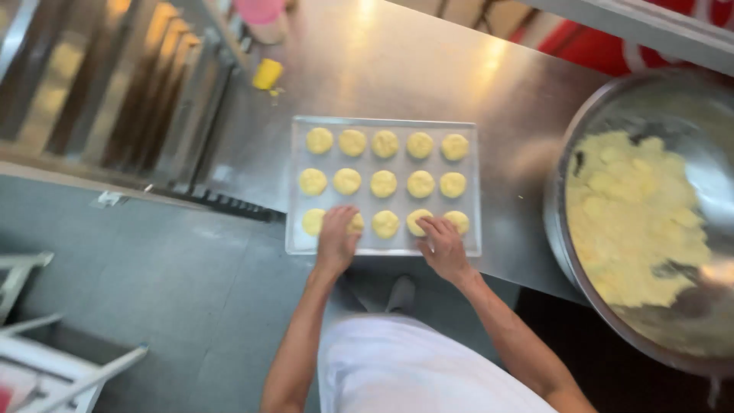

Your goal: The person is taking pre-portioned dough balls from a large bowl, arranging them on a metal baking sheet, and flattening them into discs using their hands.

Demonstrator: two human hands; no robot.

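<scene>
A flat metal baking tray lies at the near edge of a steel table. Several round yellow dough pieces sit on it in three rows. My left hand rests palm down on the near row, over a dough piece second from the left. My right hand touches the near row too, fingers on a dough piece second from the right. Neither hand lifts anything.
A large steel bowl of yellow dough stands at the right. A small yellow cup lies at the table's far left. A rack with rails is at the left, white metal frames on the grey floor.
</scene>
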